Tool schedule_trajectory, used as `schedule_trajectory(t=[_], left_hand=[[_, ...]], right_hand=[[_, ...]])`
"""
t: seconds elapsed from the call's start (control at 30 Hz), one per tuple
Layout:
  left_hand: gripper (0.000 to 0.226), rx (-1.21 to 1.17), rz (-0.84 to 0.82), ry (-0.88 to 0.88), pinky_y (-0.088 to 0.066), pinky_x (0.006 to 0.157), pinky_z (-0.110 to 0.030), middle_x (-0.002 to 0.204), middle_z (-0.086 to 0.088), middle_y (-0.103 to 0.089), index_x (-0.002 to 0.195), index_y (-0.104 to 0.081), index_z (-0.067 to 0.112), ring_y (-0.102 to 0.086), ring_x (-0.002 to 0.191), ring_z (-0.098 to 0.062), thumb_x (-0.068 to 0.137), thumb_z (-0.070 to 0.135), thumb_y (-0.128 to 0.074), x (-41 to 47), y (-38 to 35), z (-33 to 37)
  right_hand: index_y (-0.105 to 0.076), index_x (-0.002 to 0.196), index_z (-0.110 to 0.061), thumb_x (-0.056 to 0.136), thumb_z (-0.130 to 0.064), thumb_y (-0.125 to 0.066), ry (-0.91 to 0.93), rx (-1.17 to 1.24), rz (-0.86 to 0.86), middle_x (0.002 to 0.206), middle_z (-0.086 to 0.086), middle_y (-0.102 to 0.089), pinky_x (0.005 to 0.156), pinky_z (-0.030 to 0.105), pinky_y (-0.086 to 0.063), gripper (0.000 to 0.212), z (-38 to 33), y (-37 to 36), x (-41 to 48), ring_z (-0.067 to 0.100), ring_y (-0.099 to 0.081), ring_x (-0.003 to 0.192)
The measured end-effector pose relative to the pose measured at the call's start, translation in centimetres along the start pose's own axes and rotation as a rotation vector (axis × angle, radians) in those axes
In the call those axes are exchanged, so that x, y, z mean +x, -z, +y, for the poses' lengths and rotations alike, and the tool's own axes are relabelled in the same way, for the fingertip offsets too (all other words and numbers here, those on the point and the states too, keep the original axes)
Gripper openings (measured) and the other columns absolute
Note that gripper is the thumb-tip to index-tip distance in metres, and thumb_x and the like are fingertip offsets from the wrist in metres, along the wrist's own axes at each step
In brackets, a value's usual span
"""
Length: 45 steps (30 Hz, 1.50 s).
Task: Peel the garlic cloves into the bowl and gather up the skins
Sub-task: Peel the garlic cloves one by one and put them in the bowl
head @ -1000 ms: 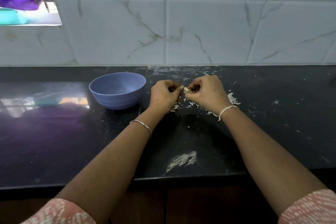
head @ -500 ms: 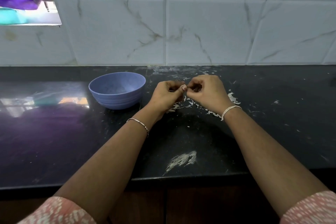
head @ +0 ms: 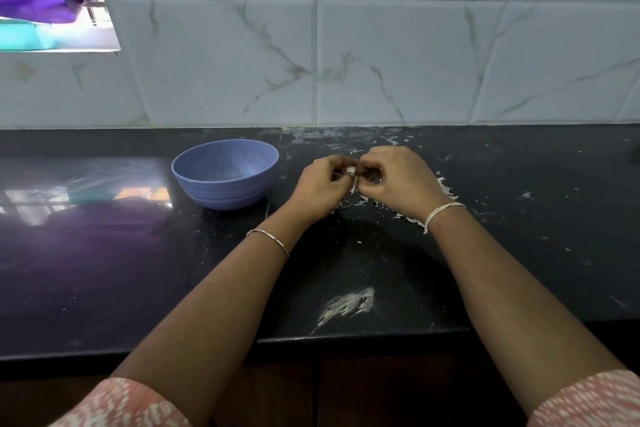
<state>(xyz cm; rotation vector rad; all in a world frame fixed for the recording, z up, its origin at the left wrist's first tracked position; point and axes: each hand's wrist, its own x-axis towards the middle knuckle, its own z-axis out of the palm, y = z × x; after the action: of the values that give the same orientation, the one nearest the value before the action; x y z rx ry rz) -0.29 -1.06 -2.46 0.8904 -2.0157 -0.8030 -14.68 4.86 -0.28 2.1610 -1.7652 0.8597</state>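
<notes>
Garlic clove (head: 350, 170) pinched between fingertips of both my hands, fingers curled round it. My left hand (head: 320, 185) at clove's 9 o'clock, my right hand (head: 394, 177) at 3. Loose skins (head: 445, 185) on black counter (head: 519, 236) beneath hands, spreading toward 4 o'clock. Blue bowl (head: 221, 192) at 9 o'clock, near left hand, not touching. White smear (head: 346, 305) at 6 o'clock by counter edge.

Both forearms reach forward and angle inward, so the left hand (head: 320, 189) and the right hand (head: 398, 180) meet knuckles up, fingertips together. The fingers of both are curled, pinching what looks like a small white garlic clove (head: 350, 170) between them; the right hand's grip is mostly hidden.
</notes>
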Motion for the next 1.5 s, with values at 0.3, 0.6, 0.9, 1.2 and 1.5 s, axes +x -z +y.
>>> schedule_trajectory(t=[0.3,0.6,0.9,1.2,1.5], left_hand=[[0.018,-0.504,0.056,0.125,-0.048,0.063,-0.025,0.087,-0.014,-0.063,0.109,-0.058,0.014,-0.055,0.067,-0.015,0.095,0.004,-0.060,-0.1,0.4,-0.3],[0.012,-0.380,0.036,0.153,-0.047,0.063,-0.026,0.075,-0.001,-0.059,0.089,-0.057,0.016,-0.052,0.064,-0.010,0.091,0.008,-0.066,0.3,0.0,-0.1],[0.010,-0.151,-0.053,0.089,-0.039,0.062,-0.017,0.084,0.006,-0.059,0.105,-0.055,0.016,-0.049,0.067,-0.002,0.096,0.015,-0.060,0.1,-0.4,0.0],[0.012,-0.274,-0.108,0.170,-0.054,0.064,-0.020,0.087,-0.005,-0.063,0.108,-0.059,0.006,-0.060,0.068,-0.009,0.097,0.004,-0.056,-0.3,0.0,0.3],[0.031,0.064,0.151,-0.067,-0.047,0.067,-0.014,0.081,0.014,-0.059,0.104,-0.062,0.016,-0.058,0.066,0.000,0.079,0.017,-0.080,-0.5,0.0,0.4]], right_hand=[[-0.070,0.080,-0.018,0.077,-0.027,-0.067,-0.015,0.017,-0.009,0.078,-0.004,-0.065,0.067,0.037,-0.052,0.011,-0.2,0.1,0.0,0.017,-0.061,0.076],[-0.068,0.084,-0.025,0.083,-0.037,-0.062,-0.088,-0.153,0.084,0.084,-0.008,-0.064,0.061,0.025,-0.036,0.013,-0.1,0.4,-0.3,0.011,-0.058,0.081],[-0.067,0.085,-0.026,0.084,-0.041,-0.061,-0.129,-0.199,0.077,0.085,-0.009,-0.061,0.061,0.026,-0.032,0.016,-0.1,0.6,-0.3,0.010,-0.052,0.079],[-0.066,0.074,-0.027,0.078,-0.026,-0.068,-0.243,0.137,0.081,0.074,-0.010,-0.065,0.066,0.032,-0.052,0.005,0.3,0.0,-0.1,0.012,-0.062,0.074],[-0.073,0.073,-0.019,0.078,-0.018,-0.071,-0.371,0.331,0.103,0.060,-0.012,-0.062,0.058,0.017,-0.040,0.005,0.8,0.0,0.3,0.002,-0.055,0.057]])
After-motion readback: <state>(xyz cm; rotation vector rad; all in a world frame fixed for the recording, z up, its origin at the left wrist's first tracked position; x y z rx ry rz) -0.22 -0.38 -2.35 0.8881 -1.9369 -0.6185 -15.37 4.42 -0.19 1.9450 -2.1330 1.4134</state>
